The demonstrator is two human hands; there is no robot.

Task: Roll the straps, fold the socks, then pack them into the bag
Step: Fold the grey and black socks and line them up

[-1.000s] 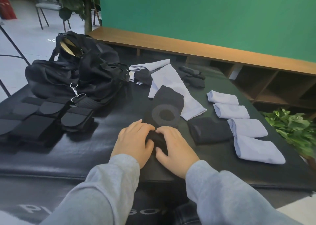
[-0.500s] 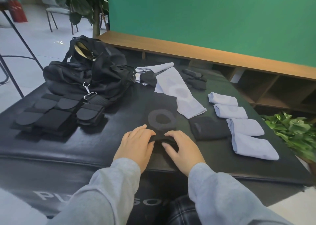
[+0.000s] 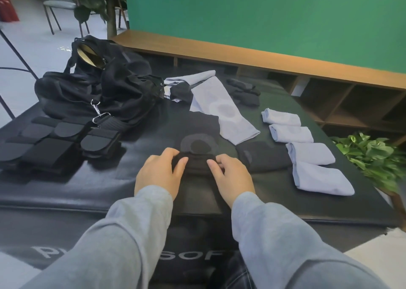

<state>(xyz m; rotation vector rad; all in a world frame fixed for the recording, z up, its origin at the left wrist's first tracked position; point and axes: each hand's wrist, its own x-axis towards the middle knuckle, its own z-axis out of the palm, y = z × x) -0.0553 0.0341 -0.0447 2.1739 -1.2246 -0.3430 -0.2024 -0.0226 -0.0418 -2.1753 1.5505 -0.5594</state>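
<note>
On your far left the rolled black straps point(image 3: 57, 143) lie in a group on the black mat point(image 3: 105, 178), with the black bag point(image 3: 98, 95) behind them. Your left hand point(image 3: 159, 173) and right hand point(image 3: 232, 178) curl their fingers round the rolled near end of a black sock point(image 3: 198, 141) at the mat's front edge. Further right, four folded pale blue socks point(image 3: 307, 152) sit in a row.

black padded table top point(image 3: 109, 178): smooth, faintly glossy leather-like cover
black duffel bag point(image 3: 98, 91): matt cloth, shiny metal clip point(image 3: 98, 114)
pale blue folded socks point(image 3: 309, 152): soft matt knit
long bench point(image 3: 241, 55): smooth wood
</note>
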